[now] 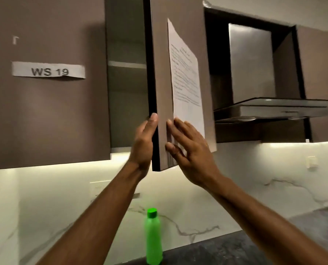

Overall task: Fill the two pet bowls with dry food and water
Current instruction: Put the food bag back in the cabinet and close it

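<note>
A brown upper cabinet door [162,77] stands partly swung out, edge toward me. My left hand [143,144] lies against the door's inner side near its lower edge, fingers straight. My right hand [188,148] rests flat on the outer face, fingers spread over the bottom of a printed paper sheet [186,73] taped there. Inside the cabinet [127,88] I see one shelf with nothing visible on it. A green bottle [153,238] with a green cap stands upright on the dark counter below. No pet bowls or dry food are in view.
The neighbouring shut cabinet door carries a "WS 19" label [48,70]. A range hood [274,109] juts out at the right. A white marbled backsplash [255,188] runs behind the dark counter [226,251]. Under-cabinet lights glow.
</note>
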